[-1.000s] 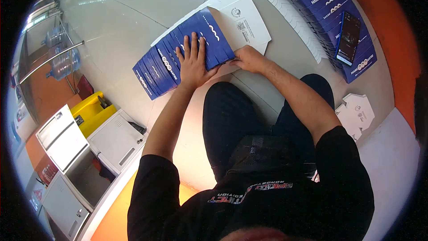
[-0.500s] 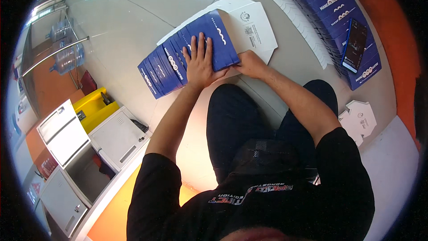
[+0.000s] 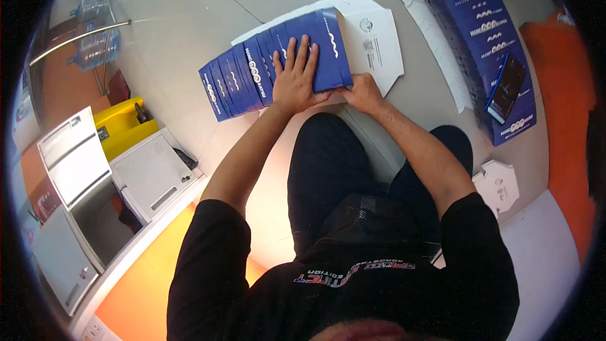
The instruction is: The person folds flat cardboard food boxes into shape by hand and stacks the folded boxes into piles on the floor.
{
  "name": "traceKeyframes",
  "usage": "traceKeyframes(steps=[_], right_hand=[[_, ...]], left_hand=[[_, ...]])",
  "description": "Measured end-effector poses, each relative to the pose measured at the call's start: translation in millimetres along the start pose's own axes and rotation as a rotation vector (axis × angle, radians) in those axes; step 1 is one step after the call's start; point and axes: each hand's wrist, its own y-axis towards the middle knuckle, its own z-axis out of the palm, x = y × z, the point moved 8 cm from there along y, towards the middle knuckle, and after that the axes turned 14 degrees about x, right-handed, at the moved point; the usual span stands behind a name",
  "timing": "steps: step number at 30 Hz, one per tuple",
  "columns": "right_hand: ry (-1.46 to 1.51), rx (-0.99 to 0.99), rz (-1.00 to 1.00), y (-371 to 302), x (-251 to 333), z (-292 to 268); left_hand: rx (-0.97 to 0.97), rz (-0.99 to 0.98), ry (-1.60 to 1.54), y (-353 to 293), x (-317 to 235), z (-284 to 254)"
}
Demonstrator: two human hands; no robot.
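A fanned row of flat blue cardboard cartons (image 3: 246,76), with white wave prints, lies on the floor in front of my knees. White flaps (image 3: 382,31) stick out from its far and right sides. My left hand (image 3: 294,85) rests flat on the blue top, fingers stretched and a little apart, the thumb toward the near edge. At the near right corner, my right hand (image 3: 364,93) pinches the edge of the end carton; its fingertips are partly hidden. The two hands almost meet there.
To the right lies a longer row of similar blue cartons (image 3: 485,27), a smartphone (image 3: 507,90) on top. A loose white cardboard piece (image 3: 497,186) is beside my right knee. Grey lockers (image 3: 154,173), a yellow case (image 3: 126,129) and water bottles (image 3: 95,47) stand at left.
The view has shifted slightly, so the cartons sit a bit further right in it. Both hands keep their places on the cartons; my left hand remains flat, my right at the corner.
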Motion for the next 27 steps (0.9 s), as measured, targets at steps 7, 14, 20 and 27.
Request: traceKeyframes(steps=[7, 14, 20, 27], right_hand=[[-0.006, 0.166, 0.104, -19, 25, -38], [0.265, 0.013, 0.273, -9, 11, -60], [0.281, 0.171, 0.261, 45, 10, -58], [-0.073, 0.022, 0.249, 81, 2, -77]], left_hand=[[-0.320, -0.169, -0.251, -54, 75, -25], [-0.067, -0.738, -0.506, -164, 223, 62], [-0.094, -0.971, -0.538, -207, 169, 116], [-0.183, -0.880, -0.960, -247, 130, 134]])
